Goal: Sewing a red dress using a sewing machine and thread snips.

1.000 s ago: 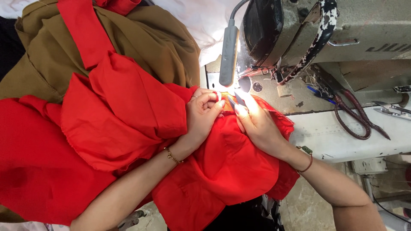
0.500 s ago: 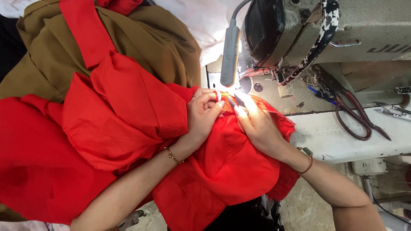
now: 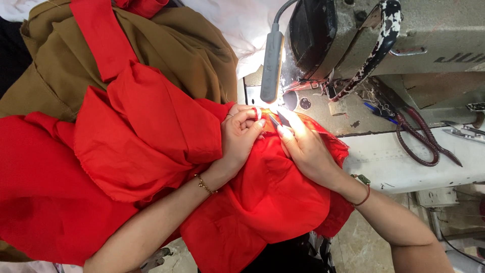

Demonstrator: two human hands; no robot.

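While the lamp (image 3: 272, 65) on its bent neck throws a hard white glare over the needle area, a person at a worn sewing machine (image 3: 384, 40) bends both hands to a bunched seam of red fabric (image 3: 151, 146), and across the last second almost nothing has shifted: the hands sit where they were, with only a slight settling of the fingers and the view. The left hand (image 3: 238, 139) is curled closed, its thumb and fingertips pinching a small fold of the red cloth just in front of the machine's bed. The right hand (image 3: 303, 146) is closed around a pair of small thread snips (image 3: 277, 119), whose pale blades point into the glare right beside the left fingertips; whether the blades are parted or together cannot be told in that brightness. The cloth itself spills from the machine table across the person's lap and off to the left, lying over a heap of olive-brown fabric (image 3: 166, 45). To the right, well apart from the hands, large scissors with dark red handles (image 3: 422, 141) rest on the table. So little movement suggests fine, patient trimming at one spot on the seam, not feeding cloth through.
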